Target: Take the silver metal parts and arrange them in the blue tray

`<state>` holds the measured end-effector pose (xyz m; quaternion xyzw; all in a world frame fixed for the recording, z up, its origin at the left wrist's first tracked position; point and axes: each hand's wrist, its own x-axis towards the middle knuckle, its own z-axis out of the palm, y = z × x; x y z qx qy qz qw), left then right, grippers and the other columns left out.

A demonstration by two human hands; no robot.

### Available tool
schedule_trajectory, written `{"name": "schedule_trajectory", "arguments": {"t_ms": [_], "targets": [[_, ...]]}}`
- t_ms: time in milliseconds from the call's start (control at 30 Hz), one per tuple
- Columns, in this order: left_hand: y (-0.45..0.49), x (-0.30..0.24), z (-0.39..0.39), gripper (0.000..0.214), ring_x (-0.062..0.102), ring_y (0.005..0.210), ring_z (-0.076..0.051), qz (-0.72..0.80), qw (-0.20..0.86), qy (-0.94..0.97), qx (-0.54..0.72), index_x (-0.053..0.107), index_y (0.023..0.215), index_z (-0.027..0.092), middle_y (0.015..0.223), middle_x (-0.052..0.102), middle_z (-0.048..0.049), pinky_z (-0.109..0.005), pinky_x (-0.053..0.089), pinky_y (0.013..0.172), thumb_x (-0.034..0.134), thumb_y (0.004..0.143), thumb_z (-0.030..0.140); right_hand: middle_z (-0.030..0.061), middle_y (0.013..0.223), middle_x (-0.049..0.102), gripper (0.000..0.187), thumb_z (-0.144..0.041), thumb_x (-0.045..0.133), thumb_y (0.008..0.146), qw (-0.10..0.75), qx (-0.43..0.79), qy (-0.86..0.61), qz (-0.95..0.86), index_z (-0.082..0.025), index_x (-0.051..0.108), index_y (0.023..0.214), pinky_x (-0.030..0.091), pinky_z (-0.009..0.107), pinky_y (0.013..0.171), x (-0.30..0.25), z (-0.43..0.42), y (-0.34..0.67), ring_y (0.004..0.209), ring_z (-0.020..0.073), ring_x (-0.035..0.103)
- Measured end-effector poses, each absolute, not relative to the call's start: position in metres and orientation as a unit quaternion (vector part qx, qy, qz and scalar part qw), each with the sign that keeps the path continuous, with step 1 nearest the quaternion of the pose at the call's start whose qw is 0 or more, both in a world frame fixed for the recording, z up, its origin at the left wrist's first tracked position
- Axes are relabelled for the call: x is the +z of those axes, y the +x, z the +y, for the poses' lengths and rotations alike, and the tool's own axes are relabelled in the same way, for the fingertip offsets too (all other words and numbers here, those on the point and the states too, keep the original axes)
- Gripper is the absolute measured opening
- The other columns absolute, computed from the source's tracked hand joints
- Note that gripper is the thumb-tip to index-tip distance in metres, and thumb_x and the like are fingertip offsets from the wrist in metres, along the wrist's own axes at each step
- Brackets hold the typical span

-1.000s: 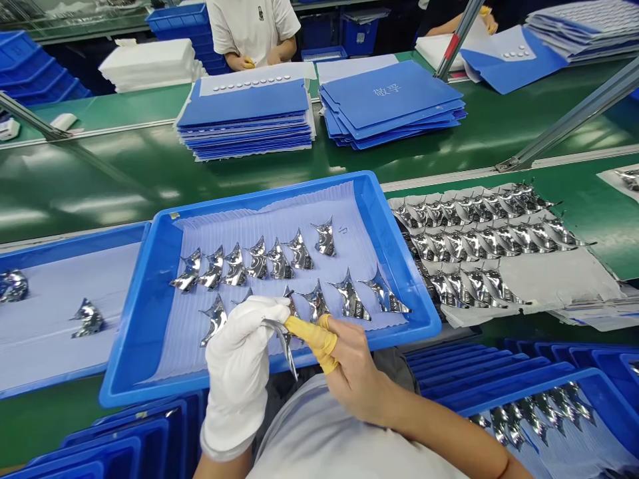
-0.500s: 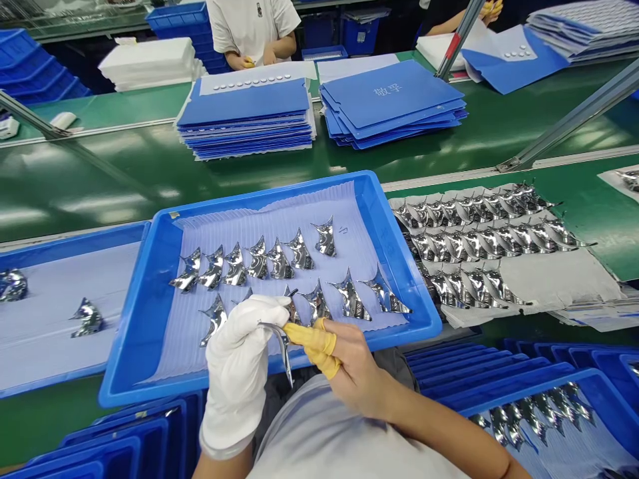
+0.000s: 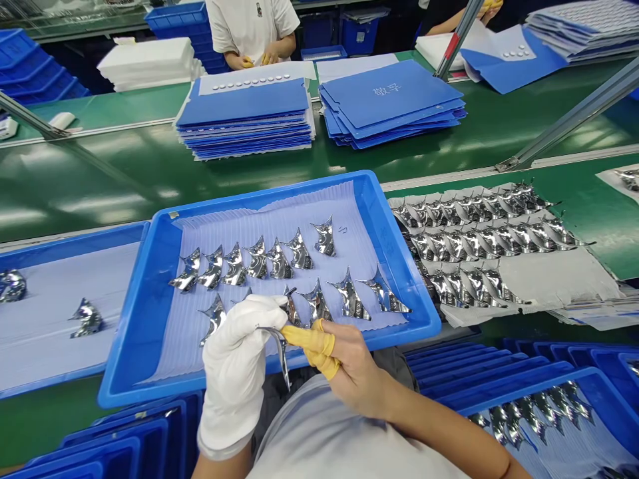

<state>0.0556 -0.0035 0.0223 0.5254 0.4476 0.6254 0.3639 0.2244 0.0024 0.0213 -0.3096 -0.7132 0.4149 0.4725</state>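
Observation:
My left hand (image 3: 237,369), in a white glove, and my right hand (image 3: 344,369), with yellow finger cots on two fingers, pinch one shiny chrome fin-shaped part (image 3: 278,349) between them, just above the near rim of a blue tray (image 3: 144,313). The part's thin point hangs down toward my body. Inside the tray, on a pale foam liner, two rows of the same chrome parts (image 3: 259,259) stand upright. The near row sits right behind my fingers.
A grey sheet (image 3: 554,279) with several rows of chrome parts lies right of the tray. A second blue tray (image 3: 60,313) at left holds a few parts. Stacked blue trays (image 3: 499,379) sit below. Blue folder stacks (image 3: 389,103) lie across the green belt, where another person (image 3: 249,30) works.
The held part has turned slightly between my fingers, its point swinging a little to the left. My hands stay in about the same place.

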Motion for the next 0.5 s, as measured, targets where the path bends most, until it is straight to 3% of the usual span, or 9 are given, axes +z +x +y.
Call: {"name": "schedule_trajectory", "arguments": {"t_ms": [233,500], "targets": [[0.0537,0.0209,-0.0032,0.013,0.059,0.094,-0.020,0.425,0.366,0.542,0.626,0.075,0.094,0.022,0.089,0.069,-0.0025,-0.036,0.049,0.092,0.062,0.092,0.021,-0.0014,0.062,0.045,0.036,-0.025,0.037,0.105,0.457,0.385,-0.325,-0.733,-0.015,0.069,0.090,0.031,0.026,0.049,0.0147,0.0020,0.2242,0.054,0.0115,0.040],[0.0541,0.0184,-0.0061,0.017,0.060,0.096,-0.018,0.427,0.390,0.537,0.615,0.075,0.097,0.023,0.095,0.069,-0.0019,-0.031,0.051,0.089,0.059,0.094,0.021,-0.0005,0.064,0.045,0.036,-0.026,0.038,0.105,0.475,0.389,-0.319,-0.722,-0.015,0.070,0.093,0.034,0.026,0.050,0.0164,0.0027,0.2208,0.056,0.0122,0.042]]}}
